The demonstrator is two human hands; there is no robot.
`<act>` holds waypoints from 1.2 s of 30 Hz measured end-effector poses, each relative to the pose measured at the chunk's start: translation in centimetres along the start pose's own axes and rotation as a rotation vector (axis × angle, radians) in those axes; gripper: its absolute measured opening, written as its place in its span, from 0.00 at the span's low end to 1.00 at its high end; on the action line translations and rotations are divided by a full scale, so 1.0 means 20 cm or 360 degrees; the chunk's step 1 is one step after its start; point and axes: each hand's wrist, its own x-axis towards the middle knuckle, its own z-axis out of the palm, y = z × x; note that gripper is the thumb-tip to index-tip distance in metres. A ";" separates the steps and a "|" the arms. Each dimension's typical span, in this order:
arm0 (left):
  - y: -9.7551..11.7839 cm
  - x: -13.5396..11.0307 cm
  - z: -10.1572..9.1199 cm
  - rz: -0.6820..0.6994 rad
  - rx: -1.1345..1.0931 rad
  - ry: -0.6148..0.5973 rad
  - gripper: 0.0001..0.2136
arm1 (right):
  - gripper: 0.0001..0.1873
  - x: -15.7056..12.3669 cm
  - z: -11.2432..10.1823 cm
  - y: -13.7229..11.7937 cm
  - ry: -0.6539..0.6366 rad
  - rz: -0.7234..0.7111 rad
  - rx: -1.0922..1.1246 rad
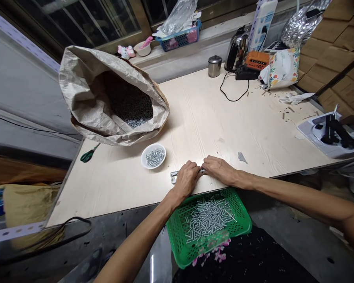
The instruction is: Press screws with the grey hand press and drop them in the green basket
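My left hand (pixel 186 180) rests near the table's front edge, its fingers curled over a small metal fixture (pixel 174 177) with a frame-like end sticking out to the left. Close beside it, my right hand (pixel 218 169) is closed in a pinch, fingertips almost meeting the left ones. A bit of shiny metal (pixel 201 170) shows between the two hands; what the right fingers hold is mostly hidden. Below them, a green plastic basket (pixel 246 226) sits at my lap with many small metal pins (pixel 211 216). A white bowl (pixel 144 160) holds similar short metal pieces.
A big open sack (pixel 85 78) of dark metal pieces leans at the back left, near green-handled scissors (pixel 87 156). An electric kettle (pixel 237 49), a metal cup (pixel 214 66), an orange device (pixel 257 60) and a black cable stand behind. Cardboard boxes (pixel 327 43) are stacked at right.
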 end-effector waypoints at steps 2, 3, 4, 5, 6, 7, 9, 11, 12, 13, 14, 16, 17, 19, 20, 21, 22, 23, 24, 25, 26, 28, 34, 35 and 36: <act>0.00 -0.01 -0.01 -0.0030 0.0000 0.0035 0.12 | 0.08 -0.01 -0.04 0.01 -0.0013 -0.0004 -0.0004; -0.01 -0.02 -0.03 -0.0033 -0.0019 0.0076 0.12 | 0.10 -0.01 -0.06 0.01 -0.0004 -0.0017 0.0005; -0.02 -0.05 -0.05 -0.0045 -0.0050 0.0147 0.14 | 0.17 -0.02 -0.09 0.01 0.0017 -0.0043 0.0017; -0.04 -0.08 -0.07 -0.0083 -0.0087 0.0247 0.17 | 0.24 -0.03 -0.11 0.00 0.0048 -0.0080 0.0029; -0.06 -0.12 -0.10 -0.0161 -0.0122 0.0370 0.17 | 0.29 -0.04 -0.12 0.00 0.0081 -0.0119 0.0037; -0.08 -0.16 -0.13 -0.0284 -0.0148 0.0495 0.15 | 0.30 -0.04 -0.13 -0.01 0.0111 -0.0148 0.0036; -0.12 -0.26 -0.17 -0.0614 -0.0168 0.0641 0.12 | 0.26 -0.04 -0.12 -0.03 0.0140 -0.0173 0.0023; -0.14 -0.34 -0.20 -0.0910 -0.0214 0.0546 0.15 | 0.19 -0.03 -0.09 -0.06 0.0127 -0.0159 -0.0002; -0.14 -0.36 -0.20 -0.1028 -0.0261 0.0426 0.16 | 0.15 -0.02 -0.07 -0.07 0.0110 -0.0150 -0.0021; -0.13 -0.38 -0.20 -0.1126 -0.0321 0.0289 0.17 | 0.12 0.00 -0.04 -0.09 0.0091 -0.0144 -0.0041; -0.12 -0.39 -0.19 -0.1206 -0.0389 0.0160 0.17 | 0.10 0.01 -0.02 -0.10 0.0074 -0.0138 -0.0061; -0.10 -0.39 -0.15 -0.1312 -0.0503 -0.0028 0.18 | 0.06 0.03 0.03 -0.13 0.0051 -0.0119 -0.0096; -0.10 -0.38 -0.13 -0.1338 -0.0543 -0.0081 0.17 | 0.05 0.04 0.04 -0.14 0.0049 -0.0107 -0.0110; -0.09 -0.36 -0.10 -0.1339 -0.0613 -0.0126 0.17 | 0.03 0.05 0.07 -0.15 0.0052 -0.0092 -0.0122; -0.10 -0.35 -0.09 -0.1323 -0.0655 -0.0142 0.16 | 0.03 0.05 0.07 -0.15 0.0052 -0.0097 -0.0117; -0.10 -0.35 -0.08 -0.1314 -0.0693 -0.0163 0.16 | 0.03 0.05 0.07 -0.15 0.0051 -0.0109 -0.0107; -0.10 -0.34 -0.08 -0.1318 -0.0723 -0.0188 0.16 | 0.03 0.05 0.08 -0.15 0.0051 -0.0120 -0.0098; -0.10 -0.34 -0.09 -0.1341 -0.0727 -0.0206 0.15 | 0.03 0.05 0.08 -0.15 0.0056 -0.0128 -0.0093; -0.10 -0.34 -0.09 -0.1372 -0.0695 -0.0202 0.13 | 0.03 0.05 0.08 -0.15 0.0067 -0.0130 -0.0095; -0.09 -0.33 -0.11 -0.1402 -0.0617 -0.0178 0.10 | 0.04 0.05 0.09 -0.15 0.0081 -0.0129 -0.0102; -0.08 -0.33 -0.12 -0.1413 -0.0501 -0.0140 0.08 | 0.04 0.05 0.09 -0.15 0.0098 -0.0129 -0.0110; -0.06 -0.32 -0.16 -0.1326 -0.0250 -0.0081 0.06 | 0.04 0.05 0.11 -0.15 0.0123 -0.0141 -0.0116; -0.10 -0.30 -0.19 -0.1294 -0.0675 -0.0446 0.14 | 0.06 0.03 0.12 -0.14 0.0209 -0.0147 -0.0092; -0.11 -0.31 -0.18 -0.1321 -0.0723 -0.0401 0.14 | 0.06 0.03 0.13 -0.14 0.0237 -0.0132 -0.0093; -0.12 -0.30 -0.17 -0.1329 -0.0689 -0.0286 0.13 | 0.07 0.03 0.13 -0.14 0.0263 -0.0122 -0.0099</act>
